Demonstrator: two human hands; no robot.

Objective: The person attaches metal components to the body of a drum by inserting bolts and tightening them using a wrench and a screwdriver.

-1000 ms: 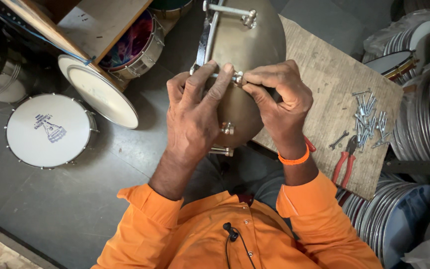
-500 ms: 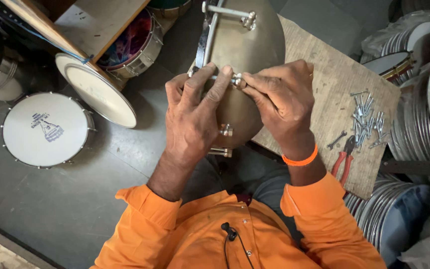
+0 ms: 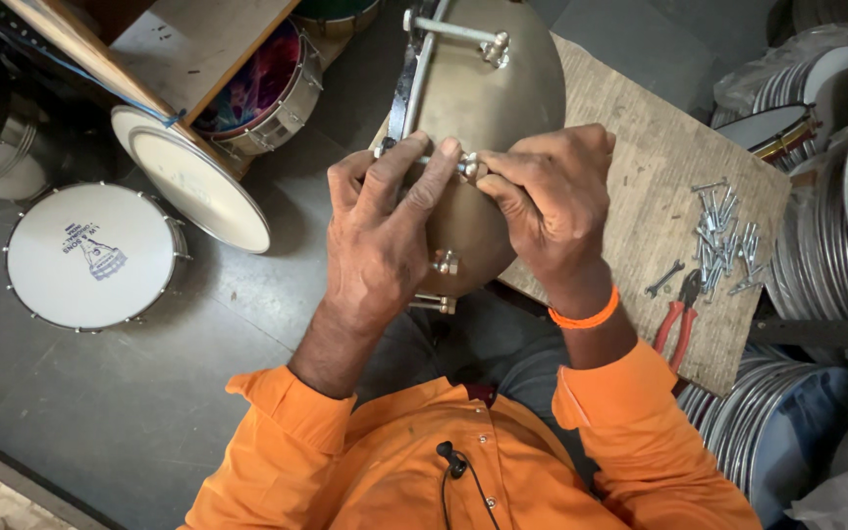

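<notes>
Hands [image 3: 463, 211] over plywood board [image 3: 640, 167], grey floor [image 3: 130, 393]

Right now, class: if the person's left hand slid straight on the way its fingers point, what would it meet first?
The left hand points up and rightward; its fingertips already touch the tension rod on the metal drum shell, beside the right hand.

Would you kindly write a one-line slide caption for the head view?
Both hands, left and right, pinch a bolt on a metal drum shell, pliers nearby.
</notes>
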